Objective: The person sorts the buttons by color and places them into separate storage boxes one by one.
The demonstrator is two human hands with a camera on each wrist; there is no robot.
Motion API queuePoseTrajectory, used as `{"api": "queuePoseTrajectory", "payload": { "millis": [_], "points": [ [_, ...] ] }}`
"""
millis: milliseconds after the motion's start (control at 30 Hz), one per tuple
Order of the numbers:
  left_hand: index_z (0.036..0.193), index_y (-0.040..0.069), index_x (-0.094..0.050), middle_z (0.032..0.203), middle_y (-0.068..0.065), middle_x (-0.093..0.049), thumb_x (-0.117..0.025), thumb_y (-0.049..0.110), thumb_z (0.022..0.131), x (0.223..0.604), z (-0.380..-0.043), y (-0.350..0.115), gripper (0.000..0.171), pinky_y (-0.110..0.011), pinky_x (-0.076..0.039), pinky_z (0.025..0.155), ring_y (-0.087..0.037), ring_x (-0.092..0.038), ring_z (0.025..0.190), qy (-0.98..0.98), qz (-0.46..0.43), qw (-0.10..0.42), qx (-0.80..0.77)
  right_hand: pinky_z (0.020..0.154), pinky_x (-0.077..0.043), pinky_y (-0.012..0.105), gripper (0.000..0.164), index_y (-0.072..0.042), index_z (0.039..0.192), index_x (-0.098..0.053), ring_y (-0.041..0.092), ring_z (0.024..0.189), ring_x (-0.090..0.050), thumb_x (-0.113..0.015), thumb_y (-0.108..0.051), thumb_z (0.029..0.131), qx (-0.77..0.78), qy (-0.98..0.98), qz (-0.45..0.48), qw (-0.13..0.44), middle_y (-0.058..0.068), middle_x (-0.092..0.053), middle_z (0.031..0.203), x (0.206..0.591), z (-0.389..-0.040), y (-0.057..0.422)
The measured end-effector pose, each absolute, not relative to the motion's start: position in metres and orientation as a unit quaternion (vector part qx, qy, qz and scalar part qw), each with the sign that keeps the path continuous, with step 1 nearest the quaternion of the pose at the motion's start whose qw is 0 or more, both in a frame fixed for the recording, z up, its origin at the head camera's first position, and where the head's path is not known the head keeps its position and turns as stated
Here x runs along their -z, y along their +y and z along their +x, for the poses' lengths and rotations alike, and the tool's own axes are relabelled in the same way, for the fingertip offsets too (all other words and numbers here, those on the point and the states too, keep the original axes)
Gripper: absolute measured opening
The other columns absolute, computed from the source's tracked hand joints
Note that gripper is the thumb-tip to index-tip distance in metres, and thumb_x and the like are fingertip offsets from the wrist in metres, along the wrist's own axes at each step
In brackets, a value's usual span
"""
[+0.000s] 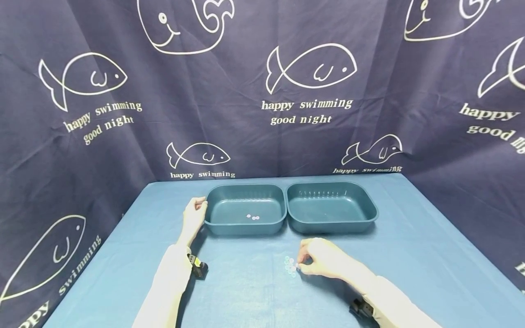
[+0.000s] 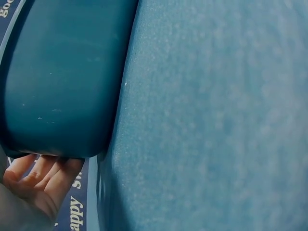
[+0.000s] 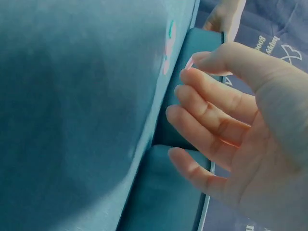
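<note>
My right hand (image 1: 324,257) pinches a small pink translucent disc (image 3: 190,62) between thumb and index finger, its other fingers loosely bent. Just left of it on the blue cloth lies a cluster of small clear and pinkish discs (image 1: 290,264). My left hand (image 1: 194,216) is at the left end of the left teal tray (image 1: 239,230); in the left wrist view its fingers (image 2: 62,180) lie fairly straight against the tray's end wall. Its thumb is mostly out of sight there. Inside that tray are a few small pale discs (image 1: 253,217).
A second teal tray (image 1: 332,226) stands beside the first on the right, their ends meeting. Both sit toward the back of the blue-covered table (image 1: 246,291). Behind hangs a dark curtain (image 1: 246,123) with white fish prints.
</note>
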State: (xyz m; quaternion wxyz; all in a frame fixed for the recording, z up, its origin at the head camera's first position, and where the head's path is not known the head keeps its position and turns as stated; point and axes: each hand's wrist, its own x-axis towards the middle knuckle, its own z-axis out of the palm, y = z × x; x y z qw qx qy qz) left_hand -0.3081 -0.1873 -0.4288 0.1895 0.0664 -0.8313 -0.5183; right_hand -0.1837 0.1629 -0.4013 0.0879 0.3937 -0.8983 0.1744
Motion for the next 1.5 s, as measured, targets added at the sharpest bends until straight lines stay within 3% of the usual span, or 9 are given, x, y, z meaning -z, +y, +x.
{"api": "queuePoseTrajectory", "payload": {
  "millis": [667,1500],
  "points": [
    [0.106,0.004,-0.056,0.102,-0.019,-0.061,-0.052,0.015,0.084,0.427,-0.307,-0.187,0.025,-0.037,-0.043,0.08,-0.027,-0.058,0.093,-0.832,0.065,0.197,0.514,0.065,-0.043,0.019,0.005,-0.027,0.073,-0.064,-0.002,0.071,-0.052,-0.065,-0.026,0.068,-0.18,-0.907,0.36,0.122,-0.017,-0.052,0.072,0.379,-0.203,0.16],
    [0.107,0.003,-0.056,0.103,-0.018,-0.061,-0.052,0.014,0.084,0.43,-0.308,-0.188,0.025,-0.037,-0.044,0.084,-0.028,-0.058,0.095,-0.819,0.052,0.204,0.533,0.064,-0.043,0.022,0.006,-0.025,0.076,-0.068,0.002,0.071,-0.053,-0.063,-0.027,0.072,-0.18,-0.904,0.349,0.168,-0.013,-0.055,0.073,0.35,-0.237,0.133]
  ]
}}
